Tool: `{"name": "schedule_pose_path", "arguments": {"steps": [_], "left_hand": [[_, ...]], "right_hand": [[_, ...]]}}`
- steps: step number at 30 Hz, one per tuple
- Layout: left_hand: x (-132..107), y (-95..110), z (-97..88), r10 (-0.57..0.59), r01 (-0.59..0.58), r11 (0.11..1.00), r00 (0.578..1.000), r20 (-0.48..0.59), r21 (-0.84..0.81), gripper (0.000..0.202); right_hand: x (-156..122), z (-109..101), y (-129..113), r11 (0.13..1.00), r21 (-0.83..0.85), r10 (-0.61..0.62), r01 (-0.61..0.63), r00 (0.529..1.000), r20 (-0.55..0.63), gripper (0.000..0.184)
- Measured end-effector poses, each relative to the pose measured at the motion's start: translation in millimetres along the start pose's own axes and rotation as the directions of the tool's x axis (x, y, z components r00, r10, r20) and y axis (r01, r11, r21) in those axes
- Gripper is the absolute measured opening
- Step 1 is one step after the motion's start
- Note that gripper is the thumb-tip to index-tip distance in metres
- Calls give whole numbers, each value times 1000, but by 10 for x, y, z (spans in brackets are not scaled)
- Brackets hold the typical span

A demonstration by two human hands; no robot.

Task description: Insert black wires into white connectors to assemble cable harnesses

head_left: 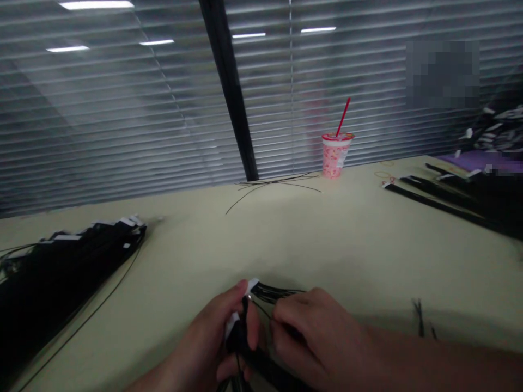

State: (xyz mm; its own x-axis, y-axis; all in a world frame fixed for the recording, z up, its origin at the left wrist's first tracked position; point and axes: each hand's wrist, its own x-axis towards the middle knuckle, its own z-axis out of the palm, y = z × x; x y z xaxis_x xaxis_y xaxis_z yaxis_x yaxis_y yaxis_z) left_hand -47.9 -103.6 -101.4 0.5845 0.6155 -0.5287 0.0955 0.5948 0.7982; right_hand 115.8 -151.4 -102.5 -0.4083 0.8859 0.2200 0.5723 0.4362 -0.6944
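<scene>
No text can be read: the print on the cup [331, 161], right of centre in the upper half, is blurred, and the white connector [253, 284], low centre, shows nothing legible.

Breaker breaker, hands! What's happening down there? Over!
Left hand pinching a white connector. Right hand closed on a thin black wire. Pink cup well beyond both hands, out of the way.

Up on the person's head, the one camera looks forward and down across the bench [196, 245] to the pink cup [332, 159] over there; left hand [210, 332] and right hand [316, 329] are close, this side of the cup, blinds [122, 120] behind it.
</scene>
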Motion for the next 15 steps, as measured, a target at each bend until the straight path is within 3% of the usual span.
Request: {"name": "schedule_pose_path", "arguments": {"steps": [9,15], "left_hand": [[16,26,-30,17,-17,1000,998,60,2,50],[10,38,-2,25,-26,999,999,37,43,50]], "right_hand": [[10,58,51,997,-56,53,-57,996,-65,16],[17,58,59,996,-52,65,-68,996,-64,16]]}}
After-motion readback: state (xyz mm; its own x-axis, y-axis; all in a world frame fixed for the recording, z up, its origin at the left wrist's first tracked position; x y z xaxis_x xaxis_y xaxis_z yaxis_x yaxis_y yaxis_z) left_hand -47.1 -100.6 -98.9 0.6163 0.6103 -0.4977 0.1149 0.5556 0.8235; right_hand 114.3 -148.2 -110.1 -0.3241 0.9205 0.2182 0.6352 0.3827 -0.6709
